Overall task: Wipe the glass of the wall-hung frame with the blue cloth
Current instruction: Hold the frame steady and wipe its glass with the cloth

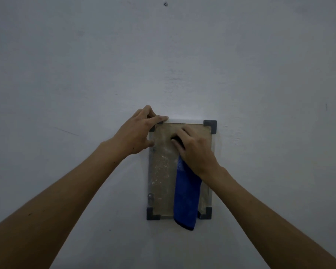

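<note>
Wall (66,65) bearing an upright frame (209,126) (long axis running 12 to 6 o'clock), glass (161,171) still speckled.

Left hand (138,133) pinches the frame's 11 o'clock corner, steadying it; right hand (194,150) presses the blue cloth (186,199) to the upper glass, fingers curled over it, cloth tail trailing past the 6 o'clock edge. Judged nearer the dirt, the right hand has open glass toward 7 o'clock; bare wall surrounds every edge.
</note>
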Demonstrator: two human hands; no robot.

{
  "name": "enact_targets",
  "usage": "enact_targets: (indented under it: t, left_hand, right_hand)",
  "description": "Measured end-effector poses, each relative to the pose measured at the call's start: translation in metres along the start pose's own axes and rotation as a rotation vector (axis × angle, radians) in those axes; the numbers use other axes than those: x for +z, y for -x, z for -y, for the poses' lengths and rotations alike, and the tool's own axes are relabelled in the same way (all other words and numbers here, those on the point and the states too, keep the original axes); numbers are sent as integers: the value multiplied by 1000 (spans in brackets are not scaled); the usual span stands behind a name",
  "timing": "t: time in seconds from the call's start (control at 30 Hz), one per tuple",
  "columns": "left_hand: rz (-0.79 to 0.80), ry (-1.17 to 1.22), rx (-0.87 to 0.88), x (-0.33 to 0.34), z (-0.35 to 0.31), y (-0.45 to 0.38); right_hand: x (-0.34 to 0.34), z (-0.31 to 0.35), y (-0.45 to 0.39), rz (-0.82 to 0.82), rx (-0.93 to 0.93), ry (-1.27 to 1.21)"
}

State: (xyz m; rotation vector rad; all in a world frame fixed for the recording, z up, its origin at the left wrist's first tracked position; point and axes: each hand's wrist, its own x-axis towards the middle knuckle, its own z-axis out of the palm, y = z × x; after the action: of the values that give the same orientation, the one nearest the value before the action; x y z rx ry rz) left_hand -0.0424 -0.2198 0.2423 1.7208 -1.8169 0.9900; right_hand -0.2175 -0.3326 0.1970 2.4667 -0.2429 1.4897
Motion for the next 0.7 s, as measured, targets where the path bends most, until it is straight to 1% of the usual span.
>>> enact_targets:
  t: [0.07,0.1,0.13,0.2,0.23,0.27,0.37,0.4,0.43,0.5,0.53,0.57,0.67,0.7]
  left_hand:
    - [-8,11,9,0,2,1]
    - [-12,17,10,0,2,2]
    - [-16,26,6,-1,3,3]
    - [-19,49,-10,0,3,6]
    - [-19,64,-15,0,4,7]
    - [-16,77,-15,1,4,8]
    - [2,96,-8,0,7,8]
    - [5,101,-8,0,7,7]
    - [8,106,-11,-1,8,7]
    - [13,115,-19,-1,9,8]
    - [14,119,-22,-1,9,8]
    - [15,123,-22,-1,9,7]
    - [18,135,-13,-3,11,7]
    - [20,140,-13,-3,12,6]
  right_hand:
    - [5,5,4,131,-83,19]
    - [5,4,3,143,-94,29]
    - [5,3,0,109,-80,39]
    - [4,2,-5,-22,7,34]
    - [5,4,-5,-60,40,27]
    - [8,7,-3,-56,37,28]
    - [16,14,3,115,-92,45]
    - [16,14,1,128,-111,47]
    - [16,13,-4,102,-99,41]
    - [15,13,-13,-8,-23,1]
    - [15,15,-15,-42,4,-12]
    - [17,19,-15,-44,0,-6]
    - [22,26,-10,75,-144,24]
    - [21,26,-12,108,-164,24]
